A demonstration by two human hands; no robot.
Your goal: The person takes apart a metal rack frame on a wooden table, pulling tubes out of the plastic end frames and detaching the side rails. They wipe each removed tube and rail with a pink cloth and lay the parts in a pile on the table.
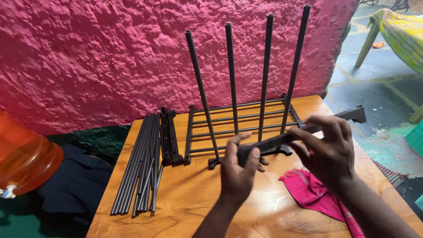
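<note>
Backdrop: rough pink wall rises behind a wooden counter.
Far left of the rack: an orange water jug sits off the counter's edge.
Left of the rack: a bundle of dark loose rods lies on the counter, with a black side bracket just beside it.
Rack: the dark rack frame lies flat, four upright tubes standing from its near edge.
Left hand: closed around the near-left end of a black connector bar, just in front of the rack.
Bar axis: it runs from lower left up to the right, past the rack's right corner.
Right hand: fingers pinch the bar's middle from above; this hand is nearer its free right end.
Right of the rack: a pink cloth lies beneath the right wrist.
</note>
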